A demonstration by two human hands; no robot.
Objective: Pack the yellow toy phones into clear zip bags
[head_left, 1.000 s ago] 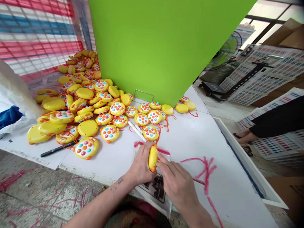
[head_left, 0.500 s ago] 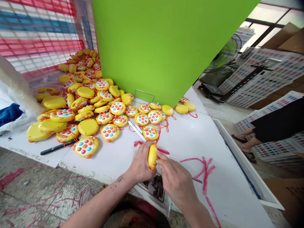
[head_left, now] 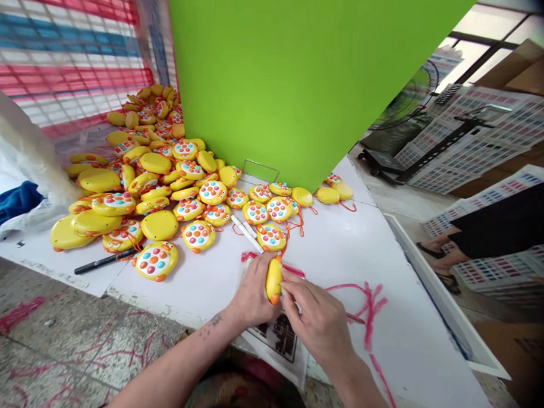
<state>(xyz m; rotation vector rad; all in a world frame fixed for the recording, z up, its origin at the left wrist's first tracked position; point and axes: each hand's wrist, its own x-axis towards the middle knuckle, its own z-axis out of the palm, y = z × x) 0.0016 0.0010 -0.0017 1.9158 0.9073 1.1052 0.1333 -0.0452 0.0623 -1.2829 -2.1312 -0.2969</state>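
Note:
My left hand (head_left: pixel 254 295) is closed around a yellow toy (head_left: pixel 274 279) with orange feet, held upright and edge-on above the table. Curled fingers of my right hand (head_left: pixel 317 312) meet the toy's right side; whatever is between their tips is hidden. Beneath both hands lies a clear plastic bag (head_left: pixel 293 362) with a dark printed panel. Just beyond them rests another animal-shaped toy (head_left: pixel 271 237), its white face dotted with coloured round buttons and an orange cord attached. Two white pens (head_left: pixel 248 232) lie to its left.
A large heap of similar toys (head_left: pixel 159 226) spreads across the left of the white table (head_left: pixel 342 248). A green panel (head_left: pixel 280 79) stands behind. Nearer are a black marker (head_left: pixel 103 261) and pink strings (head_left: pixel 370 314). At right, a person's leg (head_left: pixel 453 255) shows beside a floor scale (head_left: pixel 443 150).
The view has shifted slightly, moving the scene a little to the right. My right fingers have moved a little at the toy's side; my left hand keeps its hold.

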